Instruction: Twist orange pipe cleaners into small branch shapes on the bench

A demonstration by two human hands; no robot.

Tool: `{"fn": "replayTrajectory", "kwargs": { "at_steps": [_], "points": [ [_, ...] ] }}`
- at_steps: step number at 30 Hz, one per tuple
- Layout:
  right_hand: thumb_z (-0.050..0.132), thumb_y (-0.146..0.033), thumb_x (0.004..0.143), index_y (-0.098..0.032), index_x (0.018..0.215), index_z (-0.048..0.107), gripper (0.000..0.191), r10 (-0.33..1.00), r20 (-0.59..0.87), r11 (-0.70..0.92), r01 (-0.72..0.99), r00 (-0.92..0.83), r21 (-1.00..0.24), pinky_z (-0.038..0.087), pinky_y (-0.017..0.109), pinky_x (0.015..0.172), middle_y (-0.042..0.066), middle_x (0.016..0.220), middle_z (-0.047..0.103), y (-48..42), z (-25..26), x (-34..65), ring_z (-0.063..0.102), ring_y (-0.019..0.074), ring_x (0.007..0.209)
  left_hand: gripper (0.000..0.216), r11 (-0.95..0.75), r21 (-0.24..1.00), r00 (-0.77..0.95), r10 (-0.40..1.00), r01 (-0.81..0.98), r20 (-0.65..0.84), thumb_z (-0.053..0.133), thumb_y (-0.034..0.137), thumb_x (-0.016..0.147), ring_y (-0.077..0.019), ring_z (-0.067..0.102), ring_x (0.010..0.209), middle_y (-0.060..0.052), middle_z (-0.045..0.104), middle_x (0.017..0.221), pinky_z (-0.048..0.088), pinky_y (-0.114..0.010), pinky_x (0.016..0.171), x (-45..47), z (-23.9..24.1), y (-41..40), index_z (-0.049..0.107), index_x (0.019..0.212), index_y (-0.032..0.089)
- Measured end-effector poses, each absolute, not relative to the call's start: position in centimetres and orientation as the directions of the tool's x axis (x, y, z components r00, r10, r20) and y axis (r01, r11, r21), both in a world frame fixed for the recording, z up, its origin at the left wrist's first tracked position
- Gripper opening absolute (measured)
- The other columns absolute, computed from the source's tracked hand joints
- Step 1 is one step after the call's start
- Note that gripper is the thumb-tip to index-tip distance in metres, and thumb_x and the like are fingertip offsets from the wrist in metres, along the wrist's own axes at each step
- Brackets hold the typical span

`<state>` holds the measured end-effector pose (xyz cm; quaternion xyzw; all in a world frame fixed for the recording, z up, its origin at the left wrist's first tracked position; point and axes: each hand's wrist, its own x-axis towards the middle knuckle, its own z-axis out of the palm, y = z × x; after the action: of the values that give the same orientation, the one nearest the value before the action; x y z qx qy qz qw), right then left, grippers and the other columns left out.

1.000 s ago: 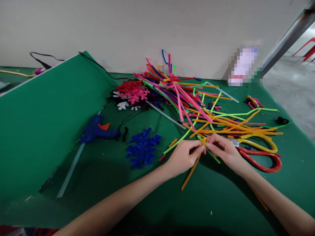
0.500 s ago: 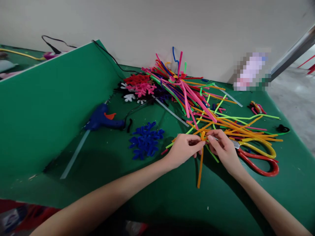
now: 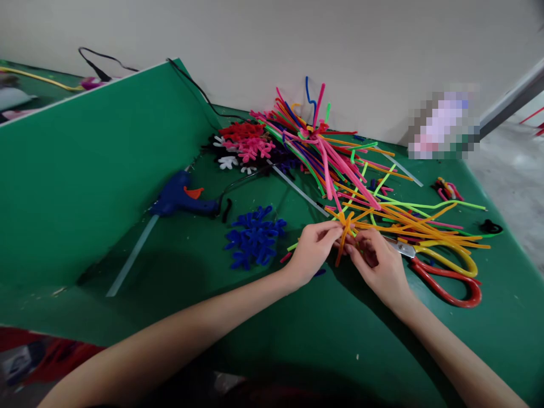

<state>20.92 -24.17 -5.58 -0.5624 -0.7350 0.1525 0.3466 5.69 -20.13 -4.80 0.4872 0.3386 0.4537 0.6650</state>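
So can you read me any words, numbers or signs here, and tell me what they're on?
No words can be read anywhere: the blue glue gun and the red-and-yellow scissors show no lettering, and the pixelated thing by the wall is too blurred to read.
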Motion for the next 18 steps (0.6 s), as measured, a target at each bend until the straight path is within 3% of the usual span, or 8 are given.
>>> {"fn": "replayTrajectory", "kwargs": {
  "at_steps": [5,9,14,18],
  "points": [
    [0.052,-0.028,0.088,-0.02,0.088,0.05,0.008,0.941,0.315,0.312,0.666,-0.121,-0.678,0.038,0.023,0.05,-0.002,0.068,0.054,-23.79,-5.43,21.13,0.047,0.0105,0.051,0.015,0.113,0.949,0.359,0.933,-0.294,0.0,0.063,0.024,0.078,-0.0117,0.058,0.063,-0.003,0.067,0.075,0.05,-0.026,0.064,5.76,-4.56,-20.29,0.07,0.085,0.012],
    [0.05,-0.024,0.089,-0.02,0.091,0.052,0.005,0.916,0.361,0.39,0.608,-0.177,-0.691,0.042,0.025,0.055,0.001,0.074,0.057,-23.63,-5.19,21.35,0.053,0.0124,0.058,0.016,0.105,0.951,0.343,0.939,-0.291,0.001,0.072,0.027,0.072,-0.01,0.055,0.064,0.0,0.062,0.07,0.046,-0.023,0.064,5.81,-4.53,-20.35,0.067,0.077,0.012],
    [0.038,-0.022,0.094,-0.019,0.088,0.056,0.019,0.91,0.376,0.409,0.535,-0.176,-0.739,0.045,0.028,0.063,0.003,0.077,0.055,-24.03,-4.85,21.54,0.056,0.0147,0.068,0.021,0.059,0.966,0.292,0.956,-0.252,0.018,0.073,0.028,0.071,-0.0065,0.046,0.057,0.004,0.052,0.062,0.039,-0.02,0.055,5.72,-4.44,-20.28,0.059,0.07,0.013],
    [0.051,-0.025,0.09,-0.019,0.09,0.055,0.007,0.889,0.404,0.451,0.561,-0.214,-0.694,0.043,0.026,0.055,0.0,0.069,0.052,-24.14,-5.03,21.57,0.05,0.0127,0.058,0.024,0.07,0.962,0.309,0.951,-0.264,0.015,0.074,0.03,0.07,-0.0053,0.043,0.055,0.005,0.051,0.061,0.035,-0.019,0.052,5.77,-4.43,-20.35,0.057,0.069,0.012]
  ]
}}
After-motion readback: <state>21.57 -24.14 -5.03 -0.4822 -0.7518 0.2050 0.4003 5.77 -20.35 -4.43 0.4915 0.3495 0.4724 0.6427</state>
